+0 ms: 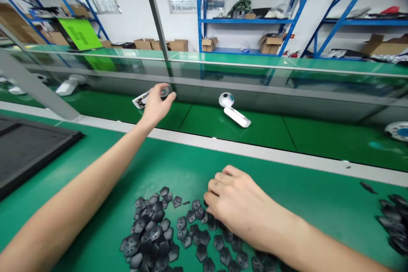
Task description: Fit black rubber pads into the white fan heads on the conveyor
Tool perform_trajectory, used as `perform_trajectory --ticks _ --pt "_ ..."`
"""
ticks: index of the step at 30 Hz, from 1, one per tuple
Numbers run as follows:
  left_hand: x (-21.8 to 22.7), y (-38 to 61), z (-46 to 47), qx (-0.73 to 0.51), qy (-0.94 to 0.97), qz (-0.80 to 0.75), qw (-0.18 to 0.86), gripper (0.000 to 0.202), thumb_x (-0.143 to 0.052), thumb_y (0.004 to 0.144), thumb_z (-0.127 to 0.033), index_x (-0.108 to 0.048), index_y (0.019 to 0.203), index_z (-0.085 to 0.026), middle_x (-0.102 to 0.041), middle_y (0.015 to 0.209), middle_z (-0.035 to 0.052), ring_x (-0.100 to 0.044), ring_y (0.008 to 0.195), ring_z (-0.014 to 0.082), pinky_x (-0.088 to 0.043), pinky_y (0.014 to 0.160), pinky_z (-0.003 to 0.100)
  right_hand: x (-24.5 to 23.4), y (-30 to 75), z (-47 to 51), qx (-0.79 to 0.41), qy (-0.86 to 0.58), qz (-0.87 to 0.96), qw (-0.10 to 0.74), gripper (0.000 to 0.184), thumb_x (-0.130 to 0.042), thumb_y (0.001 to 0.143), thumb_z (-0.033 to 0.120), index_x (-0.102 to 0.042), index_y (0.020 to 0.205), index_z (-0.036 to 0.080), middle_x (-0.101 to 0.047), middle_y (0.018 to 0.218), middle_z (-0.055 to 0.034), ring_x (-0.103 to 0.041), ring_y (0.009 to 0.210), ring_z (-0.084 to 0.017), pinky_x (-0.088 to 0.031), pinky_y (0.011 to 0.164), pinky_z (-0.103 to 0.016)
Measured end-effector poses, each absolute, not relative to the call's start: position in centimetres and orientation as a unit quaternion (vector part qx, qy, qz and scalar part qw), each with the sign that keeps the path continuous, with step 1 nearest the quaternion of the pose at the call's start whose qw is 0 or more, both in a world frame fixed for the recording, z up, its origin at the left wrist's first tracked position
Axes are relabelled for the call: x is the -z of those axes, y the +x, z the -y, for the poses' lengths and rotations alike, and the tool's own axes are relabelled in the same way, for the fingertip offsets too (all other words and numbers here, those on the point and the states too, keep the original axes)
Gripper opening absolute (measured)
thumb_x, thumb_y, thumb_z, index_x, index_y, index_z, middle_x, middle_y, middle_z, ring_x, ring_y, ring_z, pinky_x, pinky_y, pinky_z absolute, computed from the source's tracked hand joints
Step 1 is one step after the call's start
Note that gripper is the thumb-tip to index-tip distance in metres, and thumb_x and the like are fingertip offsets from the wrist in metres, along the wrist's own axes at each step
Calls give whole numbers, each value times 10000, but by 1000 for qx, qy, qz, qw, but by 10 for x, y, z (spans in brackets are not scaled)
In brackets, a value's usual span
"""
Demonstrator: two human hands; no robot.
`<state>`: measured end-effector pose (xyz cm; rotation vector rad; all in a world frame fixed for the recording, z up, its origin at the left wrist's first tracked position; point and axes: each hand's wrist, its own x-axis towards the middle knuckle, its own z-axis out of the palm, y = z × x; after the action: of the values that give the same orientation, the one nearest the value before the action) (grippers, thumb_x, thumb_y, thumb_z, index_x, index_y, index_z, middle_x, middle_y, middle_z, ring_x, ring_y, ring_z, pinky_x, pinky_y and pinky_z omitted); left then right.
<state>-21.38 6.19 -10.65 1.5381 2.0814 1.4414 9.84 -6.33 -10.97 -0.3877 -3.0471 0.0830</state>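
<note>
Dark grey pentagonal pieces (pixel 153 233) are lying heaped on the green worktop (pixel 105 204).

My right hand (pixel 237 206) is curling into the pile's edge, while my left arm (pixel 83 182) is stretching out, left hand (pixel 157 104) hovering over a flat white item (pixel 140 100) on the green conveyor belt (pixel 255 136). I cannot tell whether either hand is gripping anything.
</note>
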Motion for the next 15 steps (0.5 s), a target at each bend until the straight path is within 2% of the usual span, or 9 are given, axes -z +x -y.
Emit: perform_trajectory --ticks 1,3,4,6,8,10,12,14,15 --pt "105 -231 -73 -445 519 -730 26 608 -708 920 -356 -559 1473 -154 -503 1568 232 -439 1490 425 -317 1257 564 112 96 67 -7 -111 992 50 151 -761 934 113 -728 796 165 -703 780 -66 -661 748 -235 -469 730 -389" --pt "102 -261 -94 -346 503 -792 -24 842 -751 895 -439 -416 1600 -121 -364 1663 282 -262 1578 482 -202 1283 609 119 91 73 16 -86 993 74 153 -769 903 110 -731 763 159 -701 736 -86 -642 696 -240 -479 705 -396" --pt "101 -274 -102 -303 494 -815 -17 934 -791 860 -478 -388 1616 -107 -355 1665 301 -228 1585 509 -194 1274 626 123 89 76 24 -80 993 80 157 -772 898 122 -733 750 155 -703 719 -96 -631 667 -239 -482 690 -397" --pt "99 -294 -114 -254 481 -839 21 978 -889 759 -490 -476 1555 -99 -487 1572 308 -313 1540 538 -287 1231 612 131 83 79 31 -86 992 85 161 -763 910 153 -746 750 144 -720 714 -114 -619 629 -234 -496 676 -397" --pt "97 -307 -121 -245 479 -841 57 801 -923 745 -439 -614 1410 -116 -639 1418 246 -489 1438 482 -408 1169 558 138 77 79 32 -106 990 90 170 -745 931 184 -765 769 136 -740 726 -124 -626 610 -231 -516 683 -395" --pt "94 -312 -123 -246 472 -842 83 541 -849 872 -412 -674 1305 -139 -683 1344 167 -607 1324 374 -487 1114 528 141 72 75 29 -124 989 81 170 -739 940 201 -780 790 133 -758 743 -128 -650 611 -233 -528 681 -387" --pt "92 -311 -124 -259 460 -843 109 357 -749 982 -390 -696 1238 -146 -694 1289 118 -667 1211 297 -547 1049 507 139 71 68 22 -129 990 61 137 -763 920 187 -778 792 141 -763 735 -113 -673 611 -232 -519 645 -368" --pt "92 -301 -123 -287 448 -835 142 286 -723 1008 -387 -713 1147 -137 -717 1168 88 -707 1079 256 -595 952 448 132 77 58 -7 -133 989 66 95 -781 887 147 -763 794 158 -764 727 -78 -693 616 -227 -496 597 -344" --pt "93 -293 -121 -306 444 -826 162 266 -726 1007 -381 -712 1097 -132 -723 1095 74 -715 1003 234 -607 898 415 127 82 52 -35 -143 985 95 86 -767 895 128 -762 818 168 -770 741 -60 -708 635 -224 -490 591 -332"
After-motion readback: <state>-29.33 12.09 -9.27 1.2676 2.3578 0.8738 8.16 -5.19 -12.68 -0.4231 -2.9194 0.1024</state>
